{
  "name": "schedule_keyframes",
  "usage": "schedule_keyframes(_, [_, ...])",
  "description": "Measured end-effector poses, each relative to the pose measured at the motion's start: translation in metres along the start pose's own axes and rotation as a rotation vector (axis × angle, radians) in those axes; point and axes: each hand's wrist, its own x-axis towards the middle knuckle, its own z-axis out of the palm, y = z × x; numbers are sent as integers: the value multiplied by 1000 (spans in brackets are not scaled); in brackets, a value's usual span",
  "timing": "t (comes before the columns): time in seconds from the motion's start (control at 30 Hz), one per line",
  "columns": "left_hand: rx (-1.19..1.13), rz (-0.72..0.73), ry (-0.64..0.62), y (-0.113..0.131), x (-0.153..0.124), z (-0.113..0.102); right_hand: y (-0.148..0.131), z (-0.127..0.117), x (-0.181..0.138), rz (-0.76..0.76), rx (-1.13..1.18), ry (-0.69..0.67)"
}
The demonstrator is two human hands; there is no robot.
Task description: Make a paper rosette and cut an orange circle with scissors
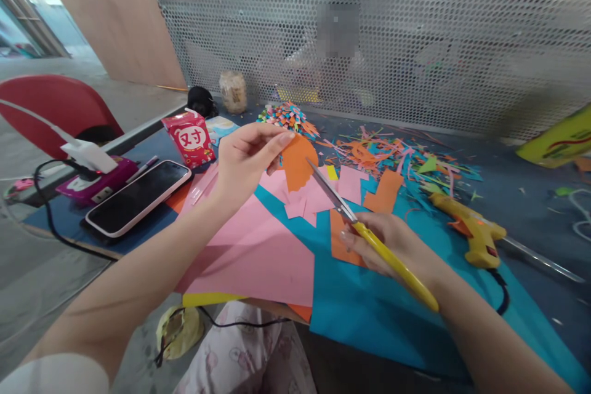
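My left hand [252,157] pinches a small orange paper piece [299,160] with a rounded upper edge, holding it above the table. In my right hand [385,240] is a pair of yellow-handled scissors [392,258]. The tip of their blades [327,184] touches or overlaps the right edge of the orange piece; I cannot tell whether it is between the blades. Below lie pink paper sheets [258,252], a large blue sheet [369,301] and cut orange pieces [385,191].
A yellow glue gun [471,228] with a glue stick lies right. Paper scraps [378,154] and a colourful pile [289,118] are at the back. Left are a phone [138,197], a purple power strip [96,181] and a red drink carton [188,137]. A perforated metal panel [397,61] stands behind.
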Motion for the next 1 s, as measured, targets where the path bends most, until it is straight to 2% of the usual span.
schedule_keyframes(0.23, [-24,-9,8,2,1,1,-3,1,1,3,-8,-14])
schedule_keyframes(0.43, [-60,-65,-46,2,-3,3,-7,1,2,-16,21,54])
schedule_keyframes(0.6, [-64,-75,-59,2,-5,3,-7,1,0,-8,40,56])
schedule_keyframes(0.83, [-97,-113,-115,4,-9,9,-21,7,-4,30,216,149])
schedule_keyframes(1.0, [-93,-187,-210,8,-15,14,-22,8,-3,71,327,185])
